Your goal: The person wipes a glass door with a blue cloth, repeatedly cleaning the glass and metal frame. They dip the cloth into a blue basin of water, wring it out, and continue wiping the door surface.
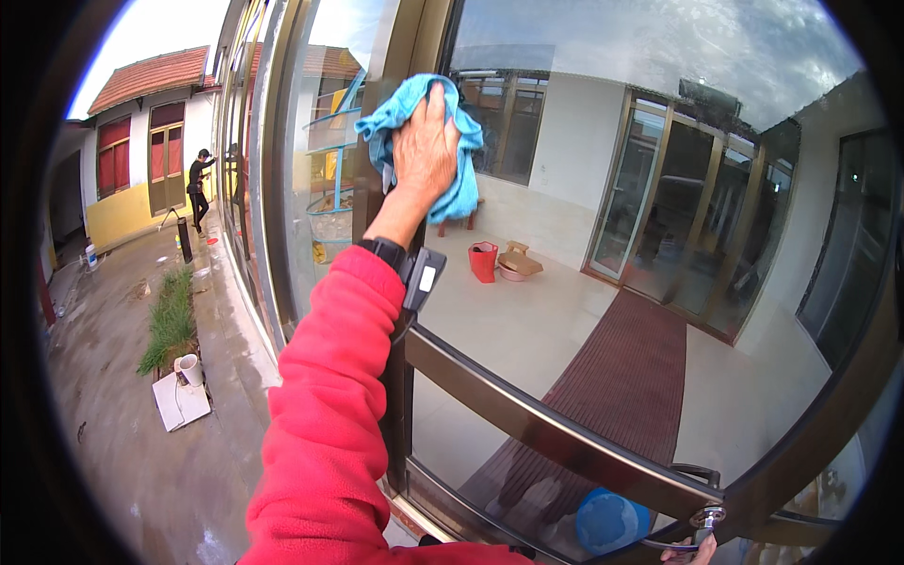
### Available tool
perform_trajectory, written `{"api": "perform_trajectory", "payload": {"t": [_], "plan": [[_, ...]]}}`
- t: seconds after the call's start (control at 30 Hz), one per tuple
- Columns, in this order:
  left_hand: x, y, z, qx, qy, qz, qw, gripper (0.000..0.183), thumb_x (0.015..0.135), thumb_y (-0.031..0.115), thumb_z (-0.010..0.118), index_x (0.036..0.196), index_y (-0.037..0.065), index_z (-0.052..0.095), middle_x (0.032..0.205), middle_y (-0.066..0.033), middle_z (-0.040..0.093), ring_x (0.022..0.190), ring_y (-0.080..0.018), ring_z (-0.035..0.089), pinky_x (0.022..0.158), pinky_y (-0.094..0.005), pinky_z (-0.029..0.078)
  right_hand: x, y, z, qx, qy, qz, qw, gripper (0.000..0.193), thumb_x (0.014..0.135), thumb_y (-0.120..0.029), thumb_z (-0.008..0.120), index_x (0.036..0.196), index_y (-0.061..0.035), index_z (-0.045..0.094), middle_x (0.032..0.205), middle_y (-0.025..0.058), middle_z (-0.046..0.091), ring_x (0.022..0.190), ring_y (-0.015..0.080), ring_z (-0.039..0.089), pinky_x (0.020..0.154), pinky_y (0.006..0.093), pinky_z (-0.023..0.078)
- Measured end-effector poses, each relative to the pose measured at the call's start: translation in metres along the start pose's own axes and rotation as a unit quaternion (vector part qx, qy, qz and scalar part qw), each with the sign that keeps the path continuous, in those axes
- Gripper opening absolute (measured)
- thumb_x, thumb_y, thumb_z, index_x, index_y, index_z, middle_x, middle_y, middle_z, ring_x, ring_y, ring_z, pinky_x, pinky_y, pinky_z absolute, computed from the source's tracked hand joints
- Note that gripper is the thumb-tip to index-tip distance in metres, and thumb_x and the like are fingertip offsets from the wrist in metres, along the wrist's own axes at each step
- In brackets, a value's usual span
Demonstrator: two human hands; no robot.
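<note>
1. This is the outside of a house, in its paved courtyard (122, 452).
2. A big glass door (565, 311) with a brown metal frame (556, 438) fills the view.
3. A low building with a red tiled roof (151, 75) and yellow-based wall stands across the yard.
4. A grass strip (171, 318) edges the wet pavement.

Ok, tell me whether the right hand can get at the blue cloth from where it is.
Probably not without letting go: the right hand is low on the metal door handle, far below the crumpled blue cloth, which the left hand presses against the glass door.
</note>
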State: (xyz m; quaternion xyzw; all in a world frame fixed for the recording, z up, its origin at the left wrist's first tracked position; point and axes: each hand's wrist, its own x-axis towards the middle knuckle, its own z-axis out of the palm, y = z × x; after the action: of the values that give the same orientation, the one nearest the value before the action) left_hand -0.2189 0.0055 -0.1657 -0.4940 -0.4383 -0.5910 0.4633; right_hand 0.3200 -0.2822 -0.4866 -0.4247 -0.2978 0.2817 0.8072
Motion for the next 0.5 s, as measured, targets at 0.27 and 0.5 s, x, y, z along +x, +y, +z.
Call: {"api": "perform_trajectory", "payload": {"t": [0.27,0.5], "plan": [[0.159,0.005,0.033,0.096,-0.042,0.048,0.993,0.033,0.099,0.026,0.037,0.119,0.009,0.058,0.126,-0.0198,0.057,0.096,-0.0396,0.064,0.081,-0.054,0.048,0.003,-0.001,0.02,-0.024,0.054,-0.004,0.998,0.027,0.098,-0.032,0.046,0.105,-0.0097,0.059,0.086,0.0024,0.059,0.063,0.0134,0.05,0.048,0.0271,0.039],[-0.001,-0.011,-0.002,0.064,-0.158,0.077,0.982,0.061,0.097,0.035,0.042,0.153,0.015,0.028,0.135,-0.0271,0.051,0.112,-0.0446,0.055,0.103,-0.0541,0.032,0.003,0.005,0.012,-0.007,0.039,0.011,0.999,0.028,0.097,-0.033,0.047,0.108,-0.0079,0.056,0.096,0.0044,0.061,0.067,0.0163,0.056,0.049,0.0297,0.042]]}}
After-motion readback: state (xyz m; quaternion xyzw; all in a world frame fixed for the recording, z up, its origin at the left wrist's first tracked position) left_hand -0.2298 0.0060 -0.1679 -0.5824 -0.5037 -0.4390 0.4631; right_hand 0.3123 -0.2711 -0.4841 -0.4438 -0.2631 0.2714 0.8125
